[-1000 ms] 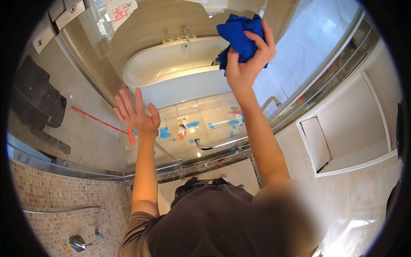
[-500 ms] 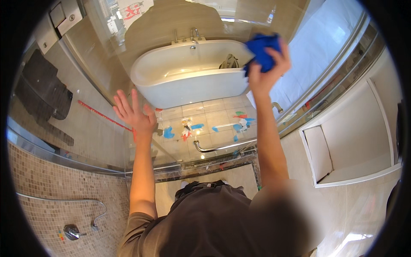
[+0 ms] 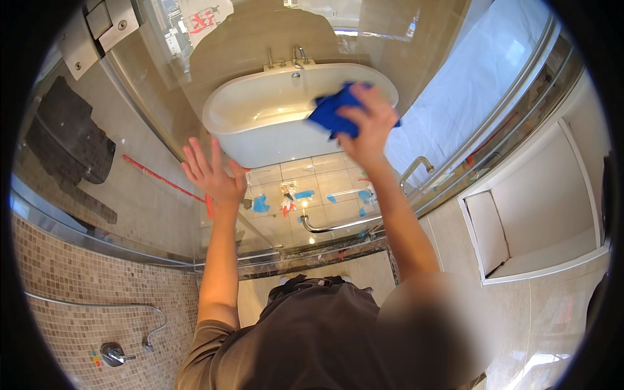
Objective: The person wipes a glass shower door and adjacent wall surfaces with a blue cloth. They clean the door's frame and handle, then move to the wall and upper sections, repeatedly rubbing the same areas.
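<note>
My right hand [image 3: 369,125] is shut on a crumpled blue cloth [image 3: 333,112] and presses it against a clear glass panel [image 3: 162,97], in front of the white bathtub [image 3: 260,123] seen through it. My left hand [image 3: 213,174] lies flat on the same glass lower left, fingers spread, holding nothing. Both forearms rise from my dark grey shirt [image 3: 312,338] at the bottom.
Chrome taps [image 3: 296,55] sit on the tub's far rim. A curved chrome handle [image 3: 338,224] and blue tape marks [image 3: 261,205] show over the tiled floor. A metal hinge [image 3: 104,23] is top left, mosaic wall with a shower valve [image 3: 114,354] lower left, white recessed shelf [image 3: 539,227] right.
My right hand has swept the blue cloth to the right, then down and left across the glass. My left hand stays flat on the glass. The view has tilted slightly.
</note>
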Tool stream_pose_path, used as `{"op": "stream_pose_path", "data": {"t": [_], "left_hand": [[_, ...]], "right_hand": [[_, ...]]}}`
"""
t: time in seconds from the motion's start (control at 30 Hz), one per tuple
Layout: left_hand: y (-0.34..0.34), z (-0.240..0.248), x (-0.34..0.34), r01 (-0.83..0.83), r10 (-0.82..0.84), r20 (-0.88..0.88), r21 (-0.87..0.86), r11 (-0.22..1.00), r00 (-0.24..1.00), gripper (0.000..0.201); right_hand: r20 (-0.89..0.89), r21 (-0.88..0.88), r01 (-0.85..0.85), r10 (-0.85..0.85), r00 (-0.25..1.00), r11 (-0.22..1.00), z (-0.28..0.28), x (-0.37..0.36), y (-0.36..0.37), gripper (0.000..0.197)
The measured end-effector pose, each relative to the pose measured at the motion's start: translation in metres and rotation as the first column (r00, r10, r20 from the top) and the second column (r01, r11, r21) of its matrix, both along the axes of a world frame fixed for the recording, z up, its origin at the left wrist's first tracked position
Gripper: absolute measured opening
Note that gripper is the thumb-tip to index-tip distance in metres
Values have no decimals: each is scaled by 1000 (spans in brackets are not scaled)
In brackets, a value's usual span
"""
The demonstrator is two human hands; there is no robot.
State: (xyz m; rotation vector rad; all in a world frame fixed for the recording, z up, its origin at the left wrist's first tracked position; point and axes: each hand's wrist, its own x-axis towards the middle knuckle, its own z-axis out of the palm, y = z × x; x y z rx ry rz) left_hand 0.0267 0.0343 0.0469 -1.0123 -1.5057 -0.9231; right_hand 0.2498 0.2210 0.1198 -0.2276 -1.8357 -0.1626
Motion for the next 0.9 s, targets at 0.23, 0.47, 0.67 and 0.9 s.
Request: {"op": "stream_pose_path", "data": {"t": [0.23, 0.47, 0.67, 0.9], "left_hand": [[1, 0, 2, 33, -33, 17, -1, 999, 999, 56], [-4, -4, -3, 63, -63, 18, -25, 998, 998, 56], [-5, 3, 5, 162, -163, 38, 12, 987, 986, 52], [16, 51, 31, 219, -225, -15, -164, 962, 974, 53]], "right_hand": [[-497, -74, 43, -74, 865, 996, 3, -29, -8, 43], [229, 220, -101, 50, 972, 970, -11, -28, -20, 41], [-411, -42, 48, -61, 909, 998, 30, -23, -14, 48], [197, 242, -26, -23, 980, 970, -120, -25, -29, 27]]}}
